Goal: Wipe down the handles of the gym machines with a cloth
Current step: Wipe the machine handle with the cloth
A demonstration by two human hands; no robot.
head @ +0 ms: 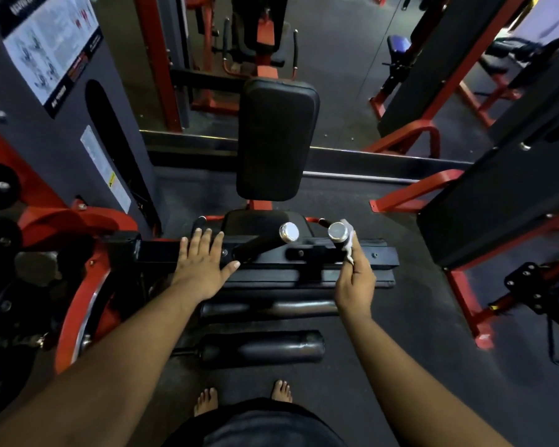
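Note:
A seated gym machine stands in front of me, with two black handles that end in shiny metal caps. My right hand (355, 279) pinches a small white cloth (349, 245) and holds it against the right handle (338, 233), just under its cap. The left handle (262, 245) slants up beside it, untouched. My left hand (204, 262) lies flat with its fingers spread on the machine's black crossbar (381, 254), left of both handles.
Behind the handles are the black seat (255, 221) and upright back pad (276, 140). Two padded rollers (265, 348) lie low in front of my bare feet. A grey weight-stack tower (62, 108) rises at left, and red-framed machines (465, 279) crowd the right.

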